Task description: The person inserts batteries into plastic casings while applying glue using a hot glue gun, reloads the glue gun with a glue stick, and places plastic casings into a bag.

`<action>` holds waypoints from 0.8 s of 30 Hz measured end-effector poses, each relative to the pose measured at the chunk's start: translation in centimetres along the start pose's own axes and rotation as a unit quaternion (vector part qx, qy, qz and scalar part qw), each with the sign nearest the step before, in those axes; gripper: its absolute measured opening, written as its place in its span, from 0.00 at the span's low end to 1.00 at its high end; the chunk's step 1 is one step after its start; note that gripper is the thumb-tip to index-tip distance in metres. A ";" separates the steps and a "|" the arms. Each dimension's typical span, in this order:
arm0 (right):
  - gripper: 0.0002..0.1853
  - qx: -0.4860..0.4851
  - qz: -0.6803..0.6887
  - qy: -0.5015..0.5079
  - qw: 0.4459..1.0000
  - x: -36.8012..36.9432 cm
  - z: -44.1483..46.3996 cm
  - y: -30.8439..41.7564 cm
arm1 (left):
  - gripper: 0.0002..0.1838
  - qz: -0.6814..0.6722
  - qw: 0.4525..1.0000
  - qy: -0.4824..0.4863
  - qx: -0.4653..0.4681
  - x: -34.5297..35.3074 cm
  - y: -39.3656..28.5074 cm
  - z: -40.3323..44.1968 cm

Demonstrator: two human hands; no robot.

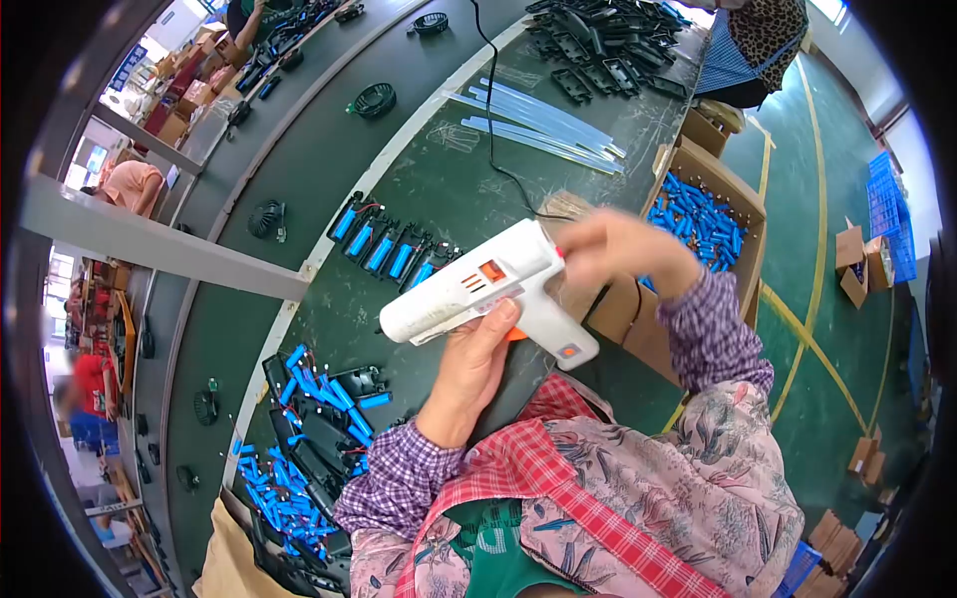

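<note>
A white hot glue gun (478, 284) with an orange switch is held over the bench, its nozzle end pointing left. My left hand (477, 364) grips it from below, thumb lying along its side near the orange trigger. At the gun's rear end is my right hand (623, 249), blurred by motion, so whether its fingers hold anything is unclear. Behind the gun stands a row of black housings (384, 244) with blue battery cells in them. Several clear glue sticks (543, 125) lie farther back on the bench.
A carton (753, 239) of blue cells stands at my right. More loose blue cells (284, 493) and black housings lie at left. Black parts (608, 50) are piled at the back. A black cord (491, 120) crosses the bench. Beyond runs a conveyor (319, 130) carrying small fans.
</note>
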State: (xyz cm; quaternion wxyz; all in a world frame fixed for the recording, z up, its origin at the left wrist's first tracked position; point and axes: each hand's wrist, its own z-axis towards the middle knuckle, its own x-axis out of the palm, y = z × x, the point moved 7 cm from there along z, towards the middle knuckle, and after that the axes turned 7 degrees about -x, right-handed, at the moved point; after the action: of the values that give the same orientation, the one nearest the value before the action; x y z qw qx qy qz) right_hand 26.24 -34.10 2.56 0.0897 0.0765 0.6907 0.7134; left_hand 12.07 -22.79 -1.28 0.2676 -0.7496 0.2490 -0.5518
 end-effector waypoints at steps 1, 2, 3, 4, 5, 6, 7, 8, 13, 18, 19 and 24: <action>0.17 -0.006 -0.058 -0.098 0.993 -4.1 0.7 -2.0 | 0.21 0.007 1.000 0.002 -0.001 -0.5 0.0 0.2; 0.15 0.005 -0.202 -0.227 0.953 -8.1 1.3 -4.3 | 0.21 0.007 1.000 0.002 0.000 -0.5 -0.1 0.1; 0.13 -0.001 -0.384 -0.260 0.886 -10.0 1.9 -4.8 | 0.21 0.008 1.000 0.002 0.001 -0.5 -0.2 0.1; 0.11 -0.007 -0.550 -0.286 0.785 -11.2 2.2 -4.9 | 0.21 0.010 1.000 0.003 0.001 -0.4 -0.4 0.1; 0.11 -0.008 -0.550 -0.288 0.784 -12.2 2.8 -6.3 | 0.21 0.011 1.000 0.004 0.001 -0.5 -0.5 0.1; 0.11 -0.017 -0.619 -0.293 0.728 -12.8 3.3 -7.2 | 0.21 0.012 1.000 0.004 0.002 -0.6 -0.5 0.3; 0.11 -0.026 -0.683 -0.293 0.668 -13.1 3.8 -7.5 | 0.21 0.003 1.000 0.007 -0.010 -0.8 -0.2 0.3; 0.11 -0.027 -0.681 -0.289 0.672 -13.8 4.5 -8.2 | 0.20 -0.008 1.000 0.008 -0.022 -1.1 0.1 0.2; 0.13 0.047 -0.592 -0.331 0.734 -15.3 5.6 -8.8 | 0.20 0.003 1.000 -0.014 -0.009 -1.8 -0.2 -0.2; 0.13 0.093 -0.670 -0.299 0.673 -17.4 6.2 -8.9 | 0.20 -0.006 0.999 -0.007 -0.035 -2.5 0.2 -0.2; 0.14 0.073 -0.704 -0.276 0.650 -17.8 6.6 -9.1 | 0.20 0.002 0.999 -0.011 -0.035 -2.7 0.2 -0.3; 0.13 0.014 -0.763 -0.217 0.609 -17.4 7.2 -8.5 | 0.20 0.013 1.000 -0.015 -0.022 -2.8 -0.2 -1.0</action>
State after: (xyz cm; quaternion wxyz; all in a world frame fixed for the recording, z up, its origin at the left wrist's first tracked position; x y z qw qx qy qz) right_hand 44.98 -30.94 -5.42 0.7478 -0.3245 0.4693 0.3396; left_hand 10.40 -20.90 -2.85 0.2617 -0.7600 0.2670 -0.5316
